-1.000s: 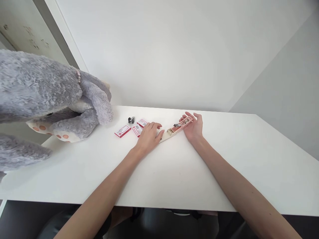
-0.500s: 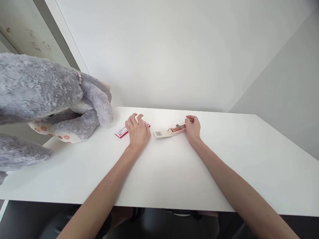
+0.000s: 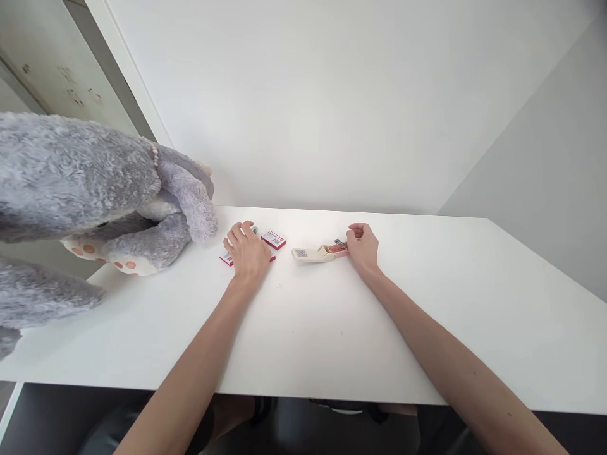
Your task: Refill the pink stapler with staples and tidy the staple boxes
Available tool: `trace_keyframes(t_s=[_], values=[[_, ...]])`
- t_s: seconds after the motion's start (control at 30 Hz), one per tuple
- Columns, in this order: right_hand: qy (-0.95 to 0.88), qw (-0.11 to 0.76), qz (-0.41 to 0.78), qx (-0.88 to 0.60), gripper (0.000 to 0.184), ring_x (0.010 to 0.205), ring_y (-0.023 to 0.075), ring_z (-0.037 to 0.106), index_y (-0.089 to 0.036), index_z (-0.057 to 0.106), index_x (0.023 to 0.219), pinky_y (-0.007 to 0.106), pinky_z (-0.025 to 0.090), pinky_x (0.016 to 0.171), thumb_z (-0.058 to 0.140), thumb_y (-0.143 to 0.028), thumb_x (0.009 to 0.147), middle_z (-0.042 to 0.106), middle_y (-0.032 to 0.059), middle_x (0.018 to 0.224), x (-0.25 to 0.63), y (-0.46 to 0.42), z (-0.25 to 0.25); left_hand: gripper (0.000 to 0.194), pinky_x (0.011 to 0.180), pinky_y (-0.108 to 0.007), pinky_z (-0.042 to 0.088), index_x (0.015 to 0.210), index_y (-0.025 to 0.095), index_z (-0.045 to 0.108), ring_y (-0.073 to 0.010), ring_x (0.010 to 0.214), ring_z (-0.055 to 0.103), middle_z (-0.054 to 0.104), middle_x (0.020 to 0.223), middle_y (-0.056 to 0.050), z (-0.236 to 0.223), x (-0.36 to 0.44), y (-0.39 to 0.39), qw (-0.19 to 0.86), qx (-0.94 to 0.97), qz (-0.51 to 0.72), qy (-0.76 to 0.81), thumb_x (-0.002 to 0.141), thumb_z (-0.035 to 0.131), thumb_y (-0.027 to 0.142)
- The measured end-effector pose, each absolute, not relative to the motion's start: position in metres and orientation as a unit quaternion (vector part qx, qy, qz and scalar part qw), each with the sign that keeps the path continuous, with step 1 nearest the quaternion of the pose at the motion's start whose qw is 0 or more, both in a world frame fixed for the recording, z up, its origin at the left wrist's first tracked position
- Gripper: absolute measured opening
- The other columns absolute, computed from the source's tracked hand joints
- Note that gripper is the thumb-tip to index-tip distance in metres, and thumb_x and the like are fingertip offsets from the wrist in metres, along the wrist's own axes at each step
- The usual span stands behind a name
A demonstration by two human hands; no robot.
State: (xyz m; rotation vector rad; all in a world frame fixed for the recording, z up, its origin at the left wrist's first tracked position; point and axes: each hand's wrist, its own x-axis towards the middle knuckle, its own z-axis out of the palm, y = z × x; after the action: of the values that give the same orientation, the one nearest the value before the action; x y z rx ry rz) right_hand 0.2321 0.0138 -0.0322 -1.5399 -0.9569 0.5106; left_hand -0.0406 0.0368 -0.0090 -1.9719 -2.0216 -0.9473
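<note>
A cream and pink stapler (image 3: pixel 318 253) lies opened out flat on the white table (image 3: pixel 332 316). My right hand (image 3: pixel 363 246) is curled around its pink far end. My left hand (image 3: pixel 246 249) rests palm down over small red and white staple boxes, its fingers bent toward a small dark object behind them. One staple box (image 3: pixel 274 239) shows to the right of that hand, and the corner of another (image 3: pixel 226 258) shows at its left. What the left fingers touch is hidden.
A large grey plush toy (image 3: pixel 95 196) with pink paw pads lies on the table's left end. A white wall rises just behind the table. The table's front edge runs across the bottom of the view.
My left hand has left the stapler's cream end and moved left over the staple boxes. My right hand has closed from an open cradle around the stapler's pink end.
</note>
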Motion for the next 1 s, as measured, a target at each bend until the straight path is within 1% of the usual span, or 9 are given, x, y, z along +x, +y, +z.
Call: trace_keyframes(t_s=[0.17, 0.23, 0.33, 0.4, 0.5, 0.6, 0.73, 0.87, 1.0], values=[[-0.421, 0.588, 0.195, -0.663, 0.021, 0.1, 0.0266, 0.064, -0.024, 0.062, 0.103, 0.041, 0.049, 0.086, 0.056, -0.031, 0.085, 0.069, 0.0089, 0.11, 0.231, 0.013, -0.032, 0.043, 0.105, -0.06, 0.044, 0.134, 0.012, 0.049, -0.043, 0.129, 0.052, 0.053, 0.141, -0.026, -0.008, -0.041, 0.036, 0.057, -0.653, -0.298, -0.694, 0.092, 0.047, 0.018], [-0.438, 0.591, 0.151, -0.661, 0.019, 0.107, 0.028, 0.061, -0.024, 0.061, 0.104, 0.042, 0.047, 0.091, 0.055, -0.03, 0.087, 0.069, 0.0096, 0.111, 0.229, 0.011, -0.029, 0.039, 0.105, -0.06, 0.044, 0.131, 0.012, 0.052, -0.0436, 0.126, 0.053, 0.054, 0.139, -0.027, -0.009, -0.043, 0.036, 0.06, -0.653, -0.299, -0.693, 0.094, 0.048, 0.022], [-0.467, 0.598, 0.079, -0.647, 0.016, 0.116, 0.0285, 0.056, -0.025, 0.059, 0.107, 0.045, 0.042, 0.099, 0.051, -0.031, 0.094, 0.068, 0.0104, 0.118, 0.222, 0.004, -0.021, 0.034, 0.107, -0.059, 0.043, 0.125, 0.012, 0.055, -0.0433, 0.126, 0.053, 0.054, 0.137, -0.027, -0.011, -0.044, 0.037, 0.064, -0.653, -0.31, -0.688, 0.096, 0.048, 0.028], [-0.485, 0.61, 0.049, -0.625, 0.015, 0.116, 0.0274, 0.055, -0.026, 0.057, 0.108, 0.046, 0.04, 0.102, 0.047, -0.032, 0.099, 0.066, 0.01, 0.121, 0.215, -0.001, -0.014, 0.035, 0.107, -0.058, 0.043, 0.124, 0.012, 0.056, -0.0432, 0.127, 0.053, 0.054, 0.136, -0.027, -0.011, -0.043, 0.038, 0.059, -0.653, -0.315, -0.686, 0.097, 0.049, 0.033], [-0.514, 0.624, 0.032, -0.588, 0.014, 0.116, 0.0263, 0.056, -0.027, 0.055, 0.109, 0.046, 0.041, 0.103, 0.044, -0.032, 0.103, 0.066, 0.0087, 0.121, 0.206, -0.009, -0.006, 0.038, 0.107, -0.057, 0.044, 0.125, 0.012, 0.057, -0.0424, 0.125, 0.056, 0.054, 0.136, -0.027, -0.009, -0.043, 0.038, 0.047, -0.651, -0.317, -0.689, 0.1, 0.048, 0.04], [-0.531, 0.628, 0.025, -0.567, 0.013, 0.115, 0.0266, 0.057, -0.027, 0.055, 0.109, 0.046, 0.044, 0.098, 0.044, -0.032, 0.103, 0.065, 0.0084, 0.119, 0.201, -0.012, -0.005, 0.04, 0.102, -0.054, 0.048, 0.124, 0.013, 0.058, -0.0403, 0.119, 0.061, 0.055, 0.134, -0.026, -0.005, -0.044, 0.038, 0.047, -0.645, -0.317, -0.694, 0.103, 0.043, 0.043], [-0.537, 0.626, 0.008, -0.565, 0.013, 0.112, 0.0261, 0.058, -0.026, 0.053, 0.109, 0.046, 0.048, 0.093, 0.044, -0.032, 0.103, 0.064, 0.0094, 0.119, 0.203, -0.009, -0.008, 0.037, 0.086, -0.046, 0.053, 0.122, 0.016, 0.059, -0.0367, 0.112, 0.066, 0.058, 0.132, -0.022, 0.002, -0.047, 0.037, 0.036, -0.632, -0.322, -0.704, 0.105, 0.04, 0.043], [-0.536, 0.629, 0.005, -0.563, 0.014, 0.11, 0.0255, 0.059, -0.026, 0.054, 0.11, 0.046, 0.05, 0.092, 0.044, -0.034, 0.104, 0.062, 0.0097, 0.119, 0.205, -0.006, -0.01, 0.033, 0.077, -0.041, 0.049, 0.117, 0.02, 0.06, -0.0334, 0.106, 0.068, 0.063, 0.128, -0.016, 0.01, -0.053, 0.037, 0.026, -0.622, -0.36, -0.695, 0.107, 0.04, 0.044], [-0.55, 0.628, -0.01, -0.551, 0.015, 0.111, 0.0262, 0.058, -0.026, 0.055, 0.112, 0.047, 0.051, 0.093, 0.044, -0.033, 0.104, 0.061, 0.0099, 0.117, 0.204, -0.007, -0.009, 0.031, 0.073, -0.037, 0.043, 0.115, 0.02, 0.058, -0.026, 0.092, 0.068, 0.066, 0.124, -0.013, 0.014, -0.057, 0.036, 0.039, -0.637, -0.417, -0.647, 0.108, 0.036, 0.042]])
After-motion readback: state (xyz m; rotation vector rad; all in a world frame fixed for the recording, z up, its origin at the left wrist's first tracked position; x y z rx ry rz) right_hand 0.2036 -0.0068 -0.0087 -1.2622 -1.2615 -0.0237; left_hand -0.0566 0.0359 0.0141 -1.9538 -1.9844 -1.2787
